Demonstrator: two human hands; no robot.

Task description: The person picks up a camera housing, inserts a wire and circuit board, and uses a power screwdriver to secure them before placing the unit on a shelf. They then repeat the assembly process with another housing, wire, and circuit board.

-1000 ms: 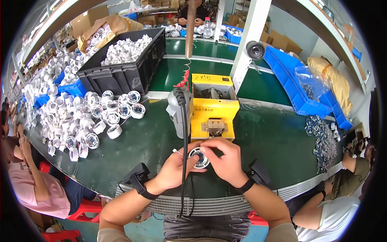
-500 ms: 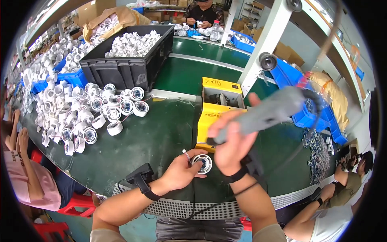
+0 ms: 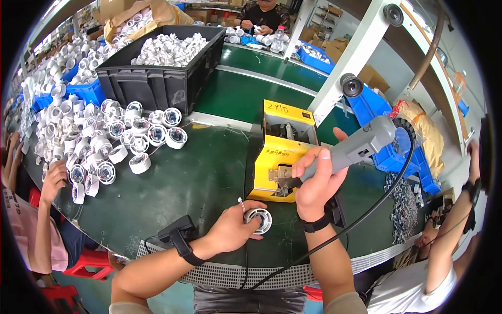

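Between the fingers and thumb of my left hand (image 3: pixel 234 228) is a round white plastic housing (image 3: pixel 267 216) with a dark circuit board inside, held just above the green bench. A thin white lead with a small connector (image 3: pixel 240 200) sticks up beside my fingers. My right hand (image 3: pixel 320 182) is wrapped around a grey corded electric screwdriver (image 3: pixel 364 144), tilted with its cord end up to the right. Its front end points at the metal outlet (image 3: pixel 282 175) on the yellow screw feeder (image 3: pixel 285 152); whether the bit touches it cannot be told.
Many similar white housings (image 3: pixel 117 153) are heaped at the left, before a black crate (image 3: pixel 151 86) of white parts. The black screwdriver cord (image 3: pixel 334 242) crosses the bench. At the right lie a pile of small wired parts (image 3: pixel 401 209) and blue bins (image 3: pixel 389 157). People sit on both sides.
My right hand has brought the screwdriver's front end to the feeder's outlet, and the motion blur is gone. My left hand still holds the housing. At the left, another person's hand reaches to the heap.
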